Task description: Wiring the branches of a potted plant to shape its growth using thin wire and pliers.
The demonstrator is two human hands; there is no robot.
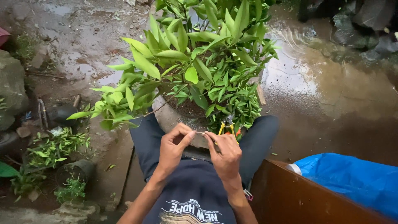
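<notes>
Wet, muddy ground all round, with a brown puddle [331,83] spreading from 1 to 3 o'clock and grey stones [10,87] at 9 o'clock.

Seated close against a grey round pot [168,118] at 12 o'clock, held between the knees. Packed with dark soil and a bushy green-leaved plant [195,62] that spills well over the rim.

Just below the pot's rim, left hand [174,145] and right hand [226,151] almost touching, thumb and forefinger of each pressed together on a thin strand [200,132], seemingly wire, too fine to tell for sure. Yellow-and-orange-handled pliers [228,127] lying at the pot's edge, just beyond the right hand's knuckles, not held.

Judged as a fine fingertip step: working or straightening the strand before it goes anywhere near a branch. Next move likely calls for steady tension from both pinches and a clear path in under the leaves.

At 8 o'clock, a small black pot [81,169] with low green sprigs beside it; at 9 o'clock another dark pot [62,113], contents not visible. At 4 o'clock, a blue tarp [356,178] behind a brown board [290,195].
</notes>
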